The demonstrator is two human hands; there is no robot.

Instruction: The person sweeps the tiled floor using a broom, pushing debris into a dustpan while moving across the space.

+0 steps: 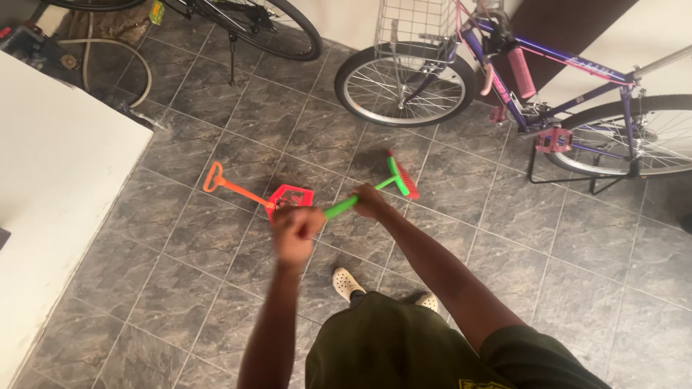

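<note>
Head view:
Left hand [294, 229]: closed in a fist on the top of the broom's green stick.
Right hand [370, 201]: gripping lower down, so the broom [401, 175] reaches the floor [180, 245].
Dustpan [288, 196]: orange, lying flat just beside the hands.
Bike [504, 79]: parked behind.

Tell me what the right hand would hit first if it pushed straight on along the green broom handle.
Likely the broom's own red-bristled head: the right hand grips the green handle pointing up-right toward it. Beyond lies bare tile floor, then the purple bicycle. Depth is unclear.
</note>
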